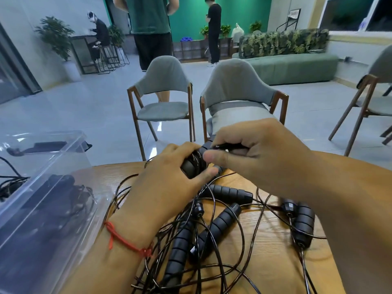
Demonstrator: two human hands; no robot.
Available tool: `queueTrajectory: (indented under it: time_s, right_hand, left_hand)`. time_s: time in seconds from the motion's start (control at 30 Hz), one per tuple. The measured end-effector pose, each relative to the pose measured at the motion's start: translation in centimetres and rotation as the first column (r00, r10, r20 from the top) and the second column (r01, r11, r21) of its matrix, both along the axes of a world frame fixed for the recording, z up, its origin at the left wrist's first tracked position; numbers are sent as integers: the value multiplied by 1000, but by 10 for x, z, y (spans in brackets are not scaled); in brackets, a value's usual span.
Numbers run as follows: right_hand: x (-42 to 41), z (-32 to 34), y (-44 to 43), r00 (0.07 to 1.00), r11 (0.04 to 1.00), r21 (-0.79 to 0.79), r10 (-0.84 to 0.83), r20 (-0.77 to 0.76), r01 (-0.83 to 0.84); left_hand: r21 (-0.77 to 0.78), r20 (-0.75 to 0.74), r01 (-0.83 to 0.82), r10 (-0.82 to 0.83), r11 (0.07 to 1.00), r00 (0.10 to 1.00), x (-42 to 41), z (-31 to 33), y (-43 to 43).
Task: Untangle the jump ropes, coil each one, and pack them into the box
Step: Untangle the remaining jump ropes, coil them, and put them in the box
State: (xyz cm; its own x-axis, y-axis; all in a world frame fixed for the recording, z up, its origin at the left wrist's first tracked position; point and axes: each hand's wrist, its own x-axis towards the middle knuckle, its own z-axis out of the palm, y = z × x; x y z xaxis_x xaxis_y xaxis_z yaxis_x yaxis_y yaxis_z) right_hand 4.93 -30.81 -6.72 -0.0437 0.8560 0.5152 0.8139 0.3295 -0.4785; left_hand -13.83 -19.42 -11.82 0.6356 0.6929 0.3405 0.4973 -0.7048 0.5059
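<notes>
My left hand (169, 172) grips a pair of black ribbed jump rope handles (194, 164) with thin black cable wound around them, held above the wooden table (265, 257). My right hand (250, 151) pinches the cable end beside those handles. Beneath my hands lies a tangle of black cable (191, 240) with several loose ribbed handles, such as one handle (227, 192) in the middle and another handle (303, 225) at the right. A clear plastic box (38, 209) at the left holds dark coiled ropes.
The box's clear lid (48, 141) stands behind it. Two grey chairs with wooden legs, one chair (163, 98) and a second chair (239, 96), face the table's far edge. People stand and sit farther back in the room; a green sofa (292, 66) is at the right.
</notes>
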Motion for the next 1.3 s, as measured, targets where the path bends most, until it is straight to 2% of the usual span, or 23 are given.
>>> queueTrajectory:
  time_s: [0.1, 0.2, 0.3, 0.4, 0.53, 0.6, 0.73, 0.87, 0.97, 1.03, 1.1, 1.2, 1.3]
  right_hand:
    - [-3, 2, -3, 995, 993, -81, 85, 54, -80]
    - [-2, 1, -2, 998, 998, -24, 59, -22, -59]
    - [8, 4, -4, 985, 1000, 30, 7, -174, -2]
    - [15, 5, -5, 967, 999, 46, 2, -254, 10]
    - [22, -1, -1, 925, 998, -1, 61, -376, -66]
    - [26, -5, 1, 881, 993, -28, 90, -464, -116]
    - [31, -11, 7, 780, 986, -56, 87, -619, -154]
    - [35, -21, 12, 703, 946, -232, -7, -711, -225]
    - [28, -40, 16, 725, 948, -319, -208, -657, -18]
    - [19, -45, 23, 691, 944, -328, -223, -688, -21]
    - [11, -45, 30, 736, 961, -273, -150, -661, -49]
    - [-1, -43, 31, 920, 981, -196, -87, -381, 11]
    - [-9, -48, 30, 981, 981, -108, -169, -95, 158]
  left_hand:
    - [7, -7, -12, 12, 1000, 1000, 0, 2, -3]
    - [-4, 23, 26, -26, 1000, 999, 1, 2, -6]
    - [-56, -18, 229, -231, 972, 973, -3, 7, -9]
    - [-69, -66, 428, -432, 901, 900, -6, 14, -13]
    - [-92, 13, 570, -571, 817, 821, -7, 21, -15]
    - [-111, 59, 589, -586, 801, 808, -9, 22, -14]
    - [-81, 179, 470, -451, 879, 874, -12, 18, -15]
    - [-65, 316, 487, -445, 871, 838, -10, 14, -18]
    - [-83, 470, 493, -402, 866, 786, -7, 14, -20]
    - [-109, 550, 468, -339, 877, 763, -5, 13, -19]
    - [-83, 563, 358, -252, 930, 787, -3, 13, -15]
    - [-106, 594, 166, -71, 980, 801, -4, 16, -9]
    - [-106, 587, 36, 33, 994, 809, -6, 16, -4]
